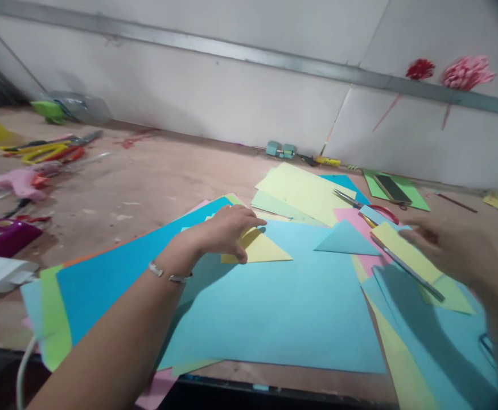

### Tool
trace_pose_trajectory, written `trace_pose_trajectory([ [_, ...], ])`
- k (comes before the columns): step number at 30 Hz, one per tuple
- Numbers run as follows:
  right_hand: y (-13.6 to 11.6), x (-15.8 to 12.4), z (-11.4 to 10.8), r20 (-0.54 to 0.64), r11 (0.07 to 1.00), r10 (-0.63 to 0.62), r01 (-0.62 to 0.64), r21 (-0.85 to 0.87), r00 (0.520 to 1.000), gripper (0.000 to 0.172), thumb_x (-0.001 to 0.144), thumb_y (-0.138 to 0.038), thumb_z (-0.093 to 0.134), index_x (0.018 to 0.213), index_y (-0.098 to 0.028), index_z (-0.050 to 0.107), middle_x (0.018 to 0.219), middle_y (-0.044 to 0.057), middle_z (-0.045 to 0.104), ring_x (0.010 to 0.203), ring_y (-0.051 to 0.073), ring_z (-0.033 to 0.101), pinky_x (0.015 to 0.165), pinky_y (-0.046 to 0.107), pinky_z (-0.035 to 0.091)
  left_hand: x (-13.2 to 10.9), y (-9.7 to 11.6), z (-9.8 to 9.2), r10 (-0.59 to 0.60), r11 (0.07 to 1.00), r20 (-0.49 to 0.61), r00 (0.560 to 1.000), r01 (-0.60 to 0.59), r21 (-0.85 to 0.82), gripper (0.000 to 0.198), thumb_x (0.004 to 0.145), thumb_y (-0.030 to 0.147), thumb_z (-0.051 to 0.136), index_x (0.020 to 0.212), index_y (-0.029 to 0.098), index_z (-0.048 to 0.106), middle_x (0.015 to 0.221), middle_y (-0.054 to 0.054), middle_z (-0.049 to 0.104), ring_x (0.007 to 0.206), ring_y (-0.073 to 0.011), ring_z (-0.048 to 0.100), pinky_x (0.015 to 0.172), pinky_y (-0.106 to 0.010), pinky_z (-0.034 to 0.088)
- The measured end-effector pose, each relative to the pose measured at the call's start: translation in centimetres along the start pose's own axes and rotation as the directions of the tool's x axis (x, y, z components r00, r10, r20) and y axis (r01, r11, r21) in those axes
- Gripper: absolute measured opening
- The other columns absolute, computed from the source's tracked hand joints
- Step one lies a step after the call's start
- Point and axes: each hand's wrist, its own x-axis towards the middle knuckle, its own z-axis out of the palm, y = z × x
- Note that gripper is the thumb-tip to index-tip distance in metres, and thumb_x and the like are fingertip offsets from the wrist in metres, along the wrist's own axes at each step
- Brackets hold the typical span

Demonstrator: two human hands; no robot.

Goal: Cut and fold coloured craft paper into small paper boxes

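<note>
My left hand (pixel 229 230) lies over a yellow paper triangle (pixel 261 247), with thumb and fingers apart on it. The triangle rests on a large light blue sheet (pixel 274 313). A light blue paper triangle (pixel 348 239) sits on the sheet's upper right. My right hand (pixel 436 242), blurred, is over the papers at the right, its fingers partly curled. Beside it are a yellow paper piece (pixel 402 247) and a slim grey pen-like tool (pixel 411 270). Whether it grips anything is unclear. Red-handled scissors (pixel 377 209) lie just beyond.
Blue (pixel 116 262) and green sheets fan out at the left. Farther left lie a pink glue gun (pixel 22 181), several pliers (pixel 48 151), a purple device (pixel 7 236) and a white adapter (pixel 3 273). A phone (pixel 391 188) is at the back right. Paper flowers (pixel 468 73) hang on the wall rail.
</note>
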Motion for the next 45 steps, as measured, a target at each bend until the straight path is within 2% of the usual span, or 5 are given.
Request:
trace_pose_trajectory([
  [6, -9.6, 2.7, 3.8, 0.227, 0.879, -0.31, 0.187, 0.438, 0.923, 0.023, 0.082, -0.038, 0.058, 0.092, -0.021, 0.07, 0.082, 0.005, 0.07, 0.07, 0.019, 0.06, 0.065, 0.032, 0.043, 0.4, 0.1, -0.1, -0.144, 0.963, -0.097, 0.985, 0.117, -0.242, 0.02, 0.066, 0.026, 0.07, 0.085, 0.02, 0.073, 0.089, -0.005, 0.07, 0.088, -0.0246, 0.062, 0.073, -0.03, 0.043],
  [17, -15.0, 0.2, 11.7, 0.206, 0.166, -0.131, -0.183, 0.969, 0.97, 0.043, 0.081, -0.035, 0.061, 0.12, -0.021, 0.052, 0.098, 0.008, 0.065, 0.077, 0.017, 0.061, 0.061, 0.031, 0.052, 1.7, 0.4, 1.8, -0.376, 0.778, -0.22, 0.9, 0.178, -0.603, 0.016, 0.077, 0.029, 0.052, 0.071, 0.017, 0.062, 0.062, 0.0, 0.063, 0.064, -0.0165, 0.063, 0.06, -0.026, 0.048],
  [24, -15.1, -0.5, 12.3, 0.244, 0.075, -0.191, -0.234, 0.969, 0.951, 0.041, 0.078, -0.03, 0.062, 0.116, -0.017, 0.054, 0.101, 0.012, 0.067, 0.079, 0.019, 0.066, 0.066, 0.035, 0.056, 1.0, 2.5, 1.1, -0.235, 0.846, -0.138, 0.962, 0.132, -0.517, 0.043, 0.09, 0.047, 0.043, 0.115, 0.017, 0.06, 0.101, -0.009, 0.07, 0.093, -0.0212, 0.064, 0.08, -0.034, 0.05],
  [29, -15.0, -0.6, 12.1, 0.103, 0.186, -0.102, -0.083, 0.979, 0.989, 0.029, 0.081, -0.025, 0.052, 0.108, -0.017, 0.058, 0.096, 0.011, 0.069, 0.077, 0.018, 0.066, 0.066, 0.036, 0.057, -0.8, 5.4, 1.6, -0.12, 0.979, -0.085, 0.989, 0.103, -0.175, 0.089, 0.067, 0.053, 0.075, 0.14, 0.018, 0.04, 0.132, -0.019, 0.055, 0.119, -0.0342, 0.052, 0.096, -0.049, 0.045],
  [45, -14.9, -0.8, 11.8, -0.036, 0.345, -0.1, 0.068, 0.936, 0.994, 0.022, 0.081, -0.019, 0.051, 0.1, -0.018, 0.061, 0.097, 0.009, 0.067, 0.084, 0.02, 0.063, 0.075, 0.04, 0.054, 0.3, 4.9, 2.1, -0.048, 0.965, -0.22, 0.974, 0.101, 0.24, 0.046, 0.078, 0.005, 0.044, 0.115, 0.023, 0.066, 0.094, -0.009, 0.071, 0.084, -0.0262, 0.067, 0.068, -0.035, 0.05],
])
